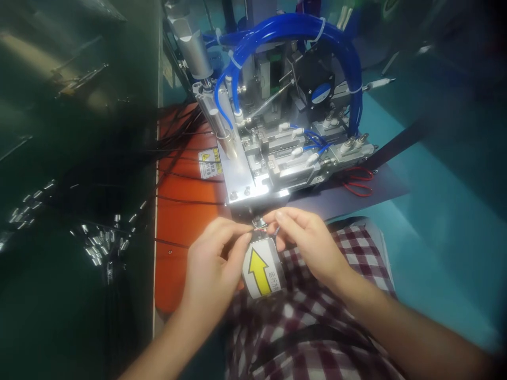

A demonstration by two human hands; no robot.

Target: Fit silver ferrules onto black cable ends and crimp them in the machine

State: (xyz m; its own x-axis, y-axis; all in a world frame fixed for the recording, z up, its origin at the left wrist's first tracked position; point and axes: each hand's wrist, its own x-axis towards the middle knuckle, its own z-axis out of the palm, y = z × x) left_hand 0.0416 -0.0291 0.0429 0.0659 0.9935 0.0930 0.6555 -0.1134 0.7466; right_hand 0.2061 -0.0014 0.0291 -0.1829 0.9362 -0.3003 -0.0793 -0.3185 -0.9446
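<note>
On the left spreads a dark green surface point(130, 295), and at the far middle stands a metal machine point(277, 174) with a thick arch of blue tubes point(301, 24). An orange board point(172, 274) lies to the left of this machine, crossed by several black cables point(190, 200). At the near side, the person wears a checked garment point(304, 327). Both hands meet just in front of the near edge of the machine. The left hand point(214, 253) has its thumb and forefinger brought close together in a fine pinch. The right hand point(307, 232) comes from the right side, with its thumb near the forefinger and the other fingers bent. Below the fingertips is a white label point(257, 266) with a yellow arrow, which points away from the person. Smallest are the thin wires point(260, 228), between the two hands and above this label. The left fingertips hold their left end; the right fingers are at the other end, but how firmly they close there is not possible to say.
</note>
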